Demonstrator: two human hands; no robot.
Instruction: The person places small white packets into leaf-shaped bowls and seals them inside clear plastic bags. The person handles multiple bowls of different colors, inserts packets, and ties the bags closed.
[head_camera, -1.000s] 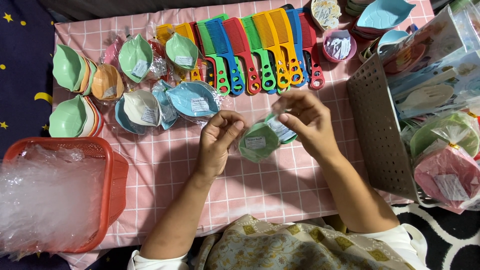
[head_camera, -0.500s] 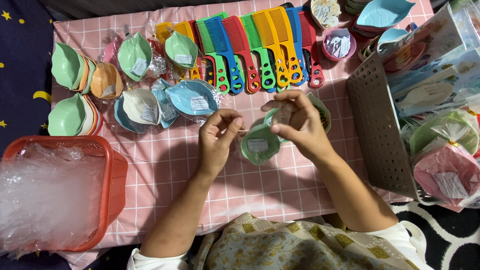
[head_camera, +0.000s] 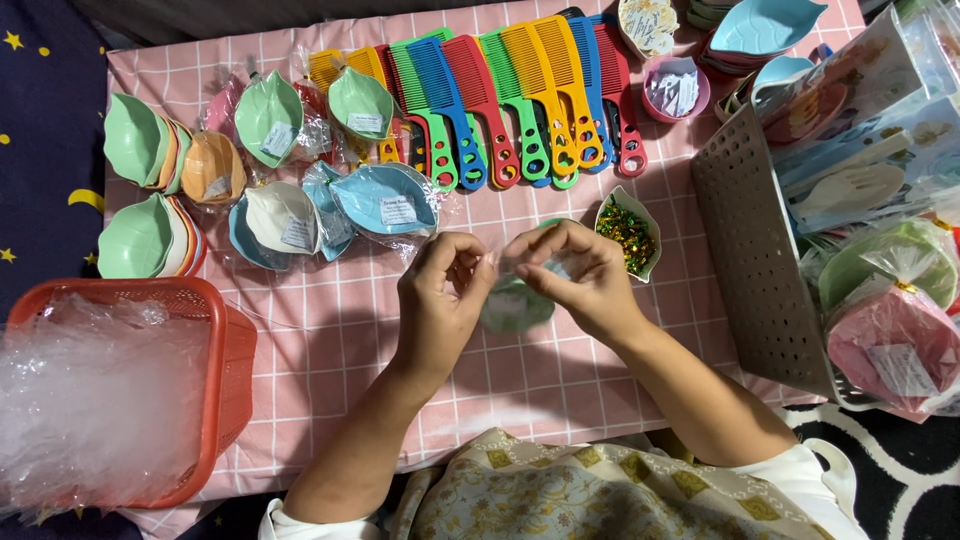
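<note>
Surface: pink checked cloth spread flat. On it: row of coloured combs along the far edge, leaf-shaped dishes in clear wrap at the left, small white dish of glitter, pink cup, red basket of plastic bags, grey perforated basket at right, possibly overhanging the edge.

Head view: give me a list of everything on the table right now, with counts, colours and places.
Green leaf dish in clear wrap: one, between both hands.
Combs: about a dozen, mixed colours, fanned at top centre.
Wrapped leaf dishes: several, green, orange, white, blue, upper left.
Dish of glitter: one, white, beside right hand.
Red basket: one, holding clear bags, lower left.
Grey perforated basket: one, right.
Left hand; right hand: both pinching the wrap.
</note>
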